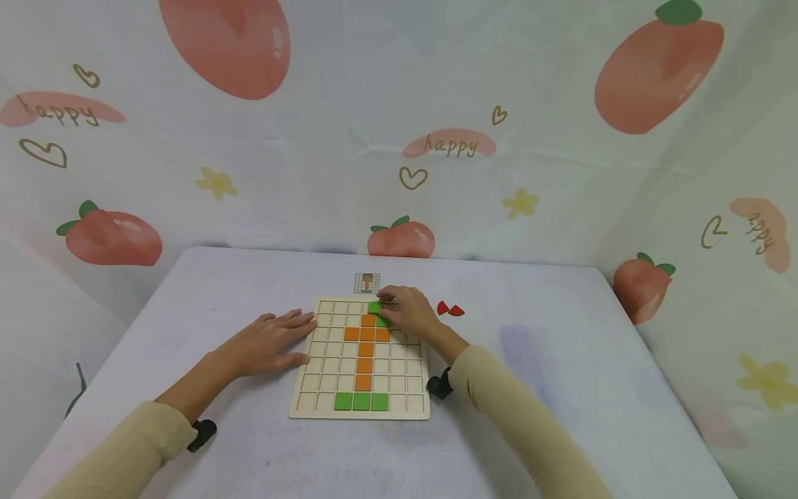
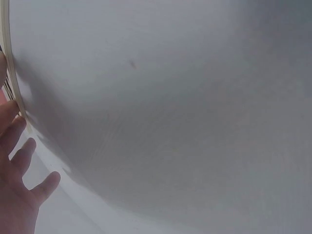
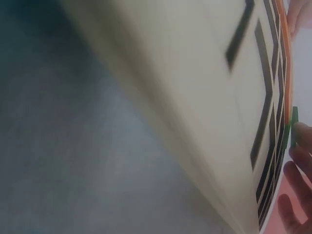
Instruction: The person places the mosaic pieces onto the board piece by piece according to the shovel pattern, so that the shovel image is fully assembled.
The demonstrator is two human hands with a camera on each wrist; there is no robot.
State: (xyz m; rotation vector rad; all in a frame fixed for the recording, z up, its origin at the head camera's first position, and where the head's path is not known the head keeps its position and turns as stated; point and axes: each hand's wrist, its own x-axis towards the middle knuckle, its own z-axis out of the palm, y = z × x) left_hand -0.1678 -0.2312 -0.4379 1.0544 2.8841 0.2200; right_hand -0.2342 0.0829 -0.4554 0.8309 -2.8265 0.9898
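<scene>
A pale wooden grid board lies on the table. Orange square tiles form a cross shape in its cells, with several green tiles in a row near the front. My left hand rests at the board's left edge, fingers spread, fingertips on the rim. Over the far part of the board, my right hand pinches a green square tile, tilted up in the right wrist view. Another green tile lies just below those fingers, beside the top orange tile.
Behind the board sits a small pattern card with a printed grid. Two red wedge-shaped pieces lie to the right of my right hand. A white table carries everything, and a fruit-printed cloth hangs behind it.
</scene>
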